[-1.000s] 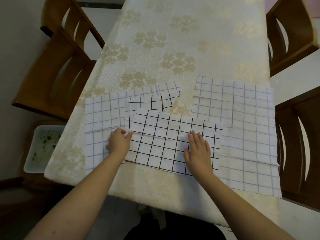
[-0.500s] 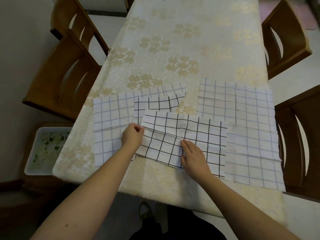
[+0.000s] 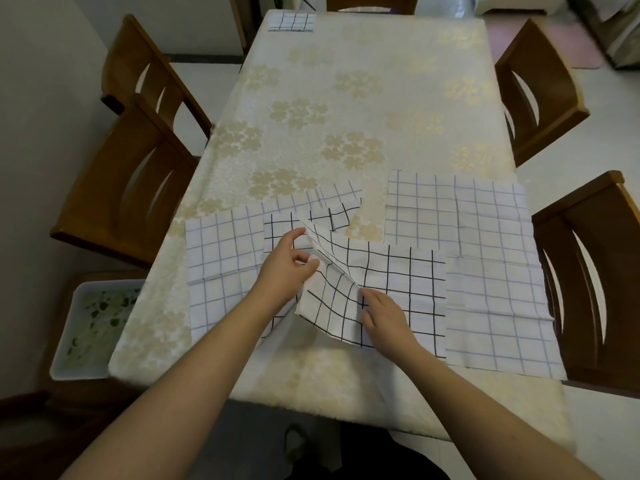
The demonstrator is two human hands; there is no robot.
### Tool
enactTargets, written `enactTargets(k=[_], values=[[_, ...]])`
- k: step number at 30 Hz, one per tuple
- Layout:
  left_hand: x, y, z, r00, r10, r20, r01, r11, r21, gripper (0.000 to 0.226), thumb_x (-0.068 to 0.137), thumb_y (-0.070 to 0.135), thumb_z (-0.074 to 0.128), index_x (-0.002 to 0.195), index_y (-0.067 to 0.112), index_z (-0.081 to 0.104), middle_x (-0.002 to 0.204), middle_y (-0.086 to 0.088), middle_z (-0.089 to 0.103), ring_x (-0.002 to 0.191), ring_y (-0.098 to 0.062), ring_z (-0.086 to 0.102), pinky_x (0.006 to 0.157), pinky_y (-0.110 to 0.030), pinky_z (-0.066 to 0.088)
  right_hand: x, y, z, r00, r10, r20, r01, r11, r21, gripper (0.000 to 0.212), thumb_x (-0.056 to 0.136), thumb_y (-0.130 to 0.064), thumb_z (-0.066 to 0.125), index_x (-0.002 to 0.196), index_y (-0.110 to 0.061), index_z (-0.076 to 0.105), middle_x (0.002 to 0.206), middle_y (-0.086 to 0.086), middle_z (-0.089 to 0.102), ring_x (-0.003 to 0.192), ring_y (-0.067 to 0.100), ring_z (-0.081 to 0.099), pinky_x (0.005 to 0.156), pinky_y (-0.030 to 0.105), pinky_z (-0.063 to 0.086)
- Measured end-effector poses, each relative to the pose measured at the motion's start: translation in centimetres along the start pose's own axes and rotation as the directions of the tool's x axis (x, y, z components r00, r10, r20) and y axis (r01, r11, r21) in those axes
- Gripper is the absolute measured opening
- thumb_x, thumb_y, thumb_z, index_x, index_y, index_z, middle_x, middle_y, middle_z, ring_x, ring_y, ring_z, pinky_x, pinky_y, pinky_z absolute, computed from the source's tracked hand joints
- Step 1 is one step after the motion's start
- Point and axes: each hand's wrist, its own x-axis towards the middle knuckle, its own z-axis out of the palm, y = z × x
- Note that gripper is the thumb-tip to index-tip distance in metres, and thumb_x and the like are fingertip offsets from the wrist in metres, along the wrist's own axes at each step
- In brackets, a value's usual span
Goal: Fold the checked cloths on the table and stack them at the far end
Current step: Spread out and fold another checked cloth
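A white cloth with bold black checks [image 3: 398,285] lies at the near middle of the table. My left hand [image 3: 287,268] pinches its left edge and holds that edge lifted and bent over to the right. My right hand [image 3: 384,313] pinches the cloth near its front edge, where a crease rises. A second black-checked cloth [image 3: 291,226] peeks out behind it. Pale blue-checked cloths lie flat at the left [image 3: 221,258] and at the right [image 3: 491,271]. One folded black-checked cloth [image 3: 292,22] sits at the far left corner.
The table [image 3: 346,109] wears a cream cloth with gold flowers. Wooden chairs stand on the left [image 3: 135,188] and right [image 3: 595,282], with more further back. A white tub [image 3: 90,323] with green bits sits on the floor at the left.
My left hand has lifted the black-checked cloth's left edge and carried it rightward. My right hand has slid toward the cloth's front edge. The camera has tilted up, showing the far end.
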Motion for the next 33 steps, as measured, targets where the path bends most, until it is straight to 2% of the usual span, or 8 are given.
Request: enactTargets(k=[8,12,16,22,26,28,30,33], values=[[-0.3,4.3,3.0,0.990,0.079,0.120,-0.090,0.991,0.095,0.072,0.090,0.024,0.066,0.151,0.031,0.028,0.089,0.011,0.069,0.074,-0.007,0.059,0.083,-0.034,0.053,0.1,-0.6,-1.9,0.975,0.202,0.094,-0.223,0.892,0.393,0.046,0.103,-0.021,0.036,0.149,-0.024,0.034,0.142,-0.007,0.050,0.126,0.012,0.047,0.097,0.022,0.034],[-0.2,5.0,5.4,0.979,0.101,0.175,-0.122,0.985,0.118,0.074,0.090,0.023,0.067,0.151,0.032,0.026,0.086,0.012,0.067,0.067,0.000,0.057,0.072,-0.020,0.047,0.4,0.1,-3.0,0.937,0.329,0.121,-0.318,0.654,0.686,0.039,0.103,-0.022,0.037,0.142,-0.027,0.043,0.124,-0.017,0.060,0.120,0.005,0.051,0.098,0.022,0.033],[-0.1,5.2,9.1,0.959,0.144,0.243,-0.181,0.974,0.138,0.075,0.089,0.022,0.067,0.151,0.031,0.025,0.084,0.010,0.068,0.061,0.005,0.057,0.066,-0.011,0.045,0.6,1.8,-4.5,0.885,0.440,0.155,-0.340,0.381,0.860,0.030,0.100,-0.023,0.045,0.126,-0.022,0.058,0.108,-0.001,0.072,0.101,0.011,0.067,0.093,0.029,0.050],[-0.7,4.4,14.0,0.886,0.147,0.439,-0.244,0.954,0.172,0.080,0.086,0.037,0.070,0.150,0.037,0.023,0.095,0.013,0.068,0.084,-0.002,0.064,0.083,-0.025,0.054,-0.5,4.5,-8.0,0.782,0.573,0.245,-0.379,0.125,0.917,0.046,0.104,-0.044,0.029,0.106,-0.020,0.068,0.101,0.009,0.074,0.098,0.026,0.068,0.090,0.039,0.053],[0.0,2.4,14.0,0.942,0.079,0.326,-0.157,0.963,0.218,0.053,0.094,0.038,0.060,0.143,0.031,0.040,0.095,0.014,0.061,0.088,-0.003,0.060,0.075,-0.015,0.048,-0.7,6.3,-9.2,0.760,0.614,0.215,-0.395,0.173,0.902,0.054,0.102,-0.057,0.021,0.107,-0.027,0.066,0.101,0.001,0.072,0.095,0.019,0.066,0.077,0.035,0.054],[0.8,0.7,13.4,0.978,-0.008,0.207,-0.044,0.968,0.247,0.041,0.097,0.034,0.057,0.136,0.025,0.048,0.093,0.013,0.058,0.084,-0.005,0.058,0.064,-0.014,0.045,-0.4,7.1,-9.2,0.746,0.640,0.186,-0.404,0.212,0.890,0.052,0.100,-0.058,0.030,0.117,-0.024,0.065,0.115,-0.001,0.069,0.107,0.019,0.062,0.091,0.039,0.051],[1.6,-1.0,12.9,0.991,-0.101,0.093,0.071,0.957,0.283,0.038,0.097,0.033,0.056,0.132,0.019,0.051,0.095,0.010,0.058,0.084,-0.008,0.058,0.064,-0.020,0.046,-0.2,8.0,-9.1,0.760,0.645,0.078,-0.408,0.381,0.830,0.044,0.101,-0.047,0.041,0.128,-0.018,0.059,0.126,-0.005,0.061,0.116,0.016,0.054,0.100,0.034,0.042],[2.5,-2.9,12.7,0.976,-0.217,0.010,0.203,0.929,0.311,0.042,0.097,0.033,0.058,0.132,0.012,0.052,0.105,0.003,0.059,0.093,-0.015,0.059,0.079,-0.030,0.050,-0.4,8.7,-9.3,0.774,0.629,-0.067,-0.407,0.575,0.710,0.030,0.100,-0.030,0.049,0.124,-0.016,0.060,0.113,-0.002,0.063,0.101,0.015,0.057,0.082,0.025,0.042]])
